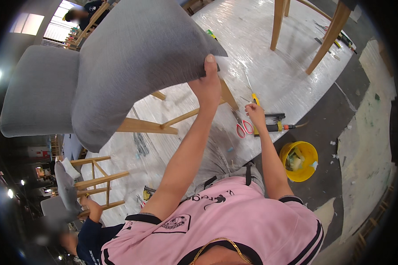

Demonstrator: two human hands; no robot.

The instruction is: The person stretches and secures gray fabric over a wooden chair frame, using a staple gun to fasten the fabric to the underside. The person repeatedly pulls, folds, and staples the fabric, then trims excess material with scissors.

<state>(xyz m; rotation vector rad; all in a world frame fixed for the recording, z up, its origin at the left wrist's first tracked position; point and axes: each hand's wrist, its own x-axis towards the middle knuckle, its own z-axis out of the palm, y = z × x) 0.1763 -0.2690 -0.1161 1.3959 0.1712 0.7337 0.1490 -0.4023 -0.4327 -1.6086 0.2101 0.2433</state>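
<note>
- Table (252, 37): covered in clear film and strewn with tools; sliding the chair on its wood rather than its cloth should spare the cover.
- Chair (137, 48): grey, at the upper left of the view over the table, its back to the far left and its wooden legs pointing toward the table. Bracing it against a shift seems wise while one corner is worked.
- Bucket (313, 152): yellow, holding scraps, just off the table's edge, beyond the right forearm.
- Staple gun (275, 127): lies beside the right wrist; its hose should stay free of the arm.
- Left hand (206, 86): pinches the seat's corner, thumb on the cloth, fingers hidden underneath. A firm, even pull would help avoid creases.
- Right hand (255, 115): fingers curled by the screwdriver; I cannot tell whether they grip anything.
- Scissors (244, 129): red-handled, near that hand; best kept away from the cloth.
- Screwdriver (255, 100): yellow-handled; its tip should stay off the cover.
- Padding (223, 66): white, showing at the corner; worth keeping flat.
</note>
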